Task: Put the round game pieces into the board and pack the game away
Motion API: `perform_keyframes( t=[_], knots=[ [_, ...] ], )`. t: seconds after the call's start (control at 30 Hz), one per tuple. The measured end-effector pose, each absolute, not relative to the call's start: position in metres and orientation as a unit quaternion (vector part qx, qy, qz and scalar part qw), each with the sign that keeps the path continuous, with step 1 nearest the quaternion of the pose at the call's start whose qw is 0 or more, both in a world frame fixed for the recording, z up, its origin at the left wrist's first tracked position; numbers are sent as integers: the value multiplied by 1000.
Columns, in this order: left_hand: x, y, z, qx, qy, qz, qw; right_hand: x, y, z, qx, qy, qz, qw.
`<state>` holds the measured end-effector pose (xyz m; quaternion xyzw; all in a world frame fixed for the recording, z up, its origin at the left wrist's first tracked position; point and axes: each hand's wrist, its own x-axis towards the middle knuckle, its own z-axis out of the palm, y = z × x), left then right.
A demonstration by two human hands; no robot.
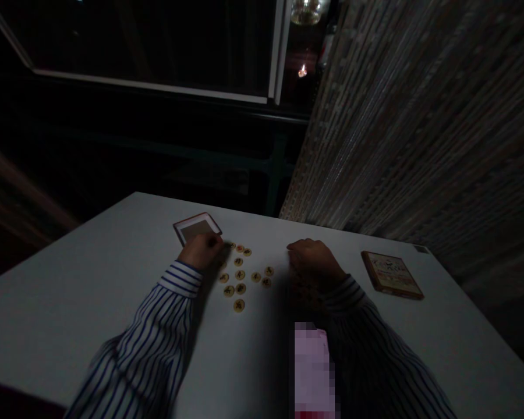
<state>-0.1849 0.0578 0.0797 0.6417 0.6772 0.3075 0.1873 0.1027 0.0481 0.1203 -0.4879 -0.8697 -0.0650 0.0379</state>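
My left hand (200, 250) is closed, fingers curled together, at the near edge of an open shallow box (201, 223) with a reddish rim; whatever it may hold is hidden. Just right of it lie several round xiangqi pieces (240, 274), pale wood with dark characters, one of them red. Across from these, my right hand (314, 259) is closed too, its fingers bent over a dim cluster of more round pieces (304, 293) in the shadow beneath. Nothing can be made out in its fingers.
A flat box (392, 274) with a printed cover lies on the right of the white table (91, 297). A pixelated pink item (313, 366) is at the near edge. Strands of a string curtain (375, 116) hang by the far right side; a dark framed pane (157, 46) stands behind.
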Motion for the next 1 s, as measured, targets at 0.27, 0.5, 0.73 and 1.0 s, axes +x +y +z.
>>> perform_keyframes(
  t=[0.27, 0.5, 0.73, 1.0],
  knots=[
    [-198, 57, 54, 665, 704, 225, 106, 58, 58, 126, -429, -901, -57, -14],
    [-195, 60, 42, 685, 690, 218, 85, 22, 69, 114, -405, -913, -44, -13],
    [-193, 63, 35, 696, 674, 232, 82, 2, 71, 107, -390, -920, -42, -5],
    [-191, 64, 34, 699, 676, 225, 65, 0, 73, 101, -377, -925, -46, 13]
  ],
)
